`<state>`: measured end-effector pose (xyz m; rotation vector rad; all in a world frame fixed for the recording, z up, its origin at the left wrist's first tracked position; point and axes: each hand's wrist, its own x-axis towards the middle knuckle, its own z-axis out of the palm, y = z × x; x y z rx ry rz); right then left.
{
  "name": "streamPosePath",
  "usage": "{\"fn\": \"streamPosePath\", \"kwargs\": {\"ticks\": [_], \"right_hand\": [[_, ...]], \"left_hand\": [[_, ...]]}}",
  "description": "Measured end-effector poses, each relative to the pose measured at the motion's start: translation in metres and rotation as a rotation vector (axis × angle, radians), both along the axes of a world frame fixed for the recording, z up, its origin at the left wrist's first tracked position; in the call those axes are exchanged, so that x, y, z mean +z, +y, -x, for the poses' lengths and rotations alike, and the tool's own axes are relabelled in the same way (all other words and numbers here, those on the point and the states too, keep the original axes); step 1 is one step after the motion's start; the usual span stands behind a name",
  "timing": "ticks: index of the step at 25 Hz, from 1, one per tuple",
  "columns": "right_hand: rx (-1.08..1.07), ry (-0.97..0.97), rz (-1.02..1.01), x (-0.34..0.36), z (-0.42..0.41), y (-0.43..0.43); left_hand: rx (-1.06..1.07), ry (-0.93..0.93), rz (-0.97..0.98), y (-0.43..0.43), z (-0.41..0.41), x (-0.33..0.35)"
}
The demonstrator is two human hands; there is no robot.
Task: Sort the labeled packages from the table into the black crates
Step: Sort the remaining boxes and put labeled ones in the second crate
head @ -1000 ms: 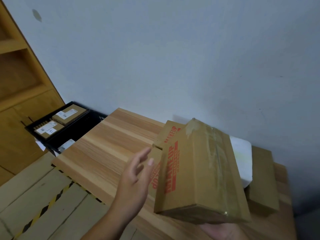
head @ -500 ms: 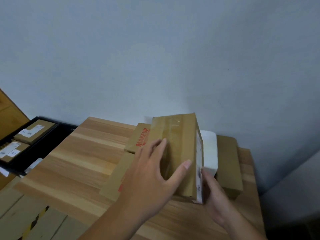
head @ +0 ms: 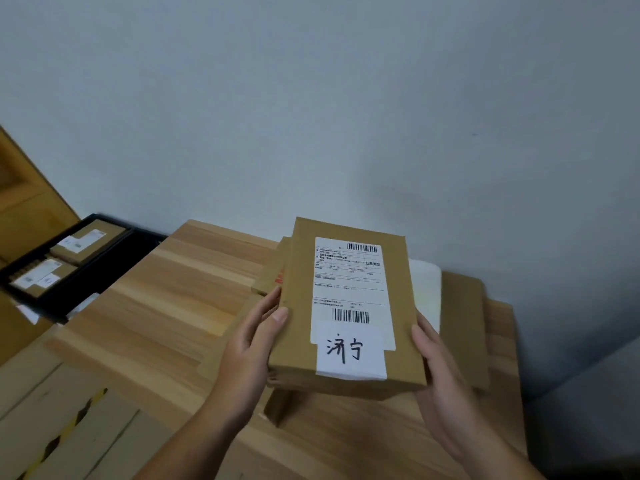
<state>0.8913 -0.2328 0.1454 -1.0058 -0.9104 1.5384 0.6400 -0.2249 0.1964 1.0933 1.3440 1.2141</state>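
Sitting at far left past the table's (head: pixel 166 306) end: black crates (head: pixel 136 249), holding two labelled packages (head: pixel 86 239). Gripping the left edge of the box (head: pixel 349 306) with the left hand (head: pixel 252 344), thumb on top, fingers curled round the side. Holding that box above the table's pile, label up, handwritten note (head: pixel 351 351) facing the camera. Clasping its right edge with the right hand (head: pixel 436 372), thumb on the rim, fingers hidden beneath. Lying behind on the table: a white parcel (head: pixel 426 292) and a brown one (head: pixel 464 323).
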Motion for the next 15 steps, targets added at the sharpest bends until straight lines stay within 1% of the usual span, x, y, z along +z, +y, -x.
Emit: {"fn": "streamPosePath", "kwargs": {"ticks": [2, 5, 7, 10, 15], "right_hand": [[-0.021, -0.059, -0.003, -0.001, 0.019, 0.000], [0.011, -0.154, -0.040, 0.000, 0.060, 0.001], [0.008, -0.181, -0.040, 0.004, 0.096, -0.001], [0.001, -0.208, -0.048, 0.001, 0.158, 0.002], [-0.001, -0.262, 0.003, -0.003, 0.283, 0.003]], "left_hand": [[0.017, -0.014, 0.033, -0.001, 0.026, -0.005], [0.036, -0.033, 0.066, -0.004, 0.077, -0.011], [0.051, -0.041, 0.072, -0.006, 0.115, -0.013], [0.048, -0.035, 0.072, -0.012, 0.181, -0.018], [0.052, -0.025, 0.076, -0.010, 0.308, -0.024]]}}
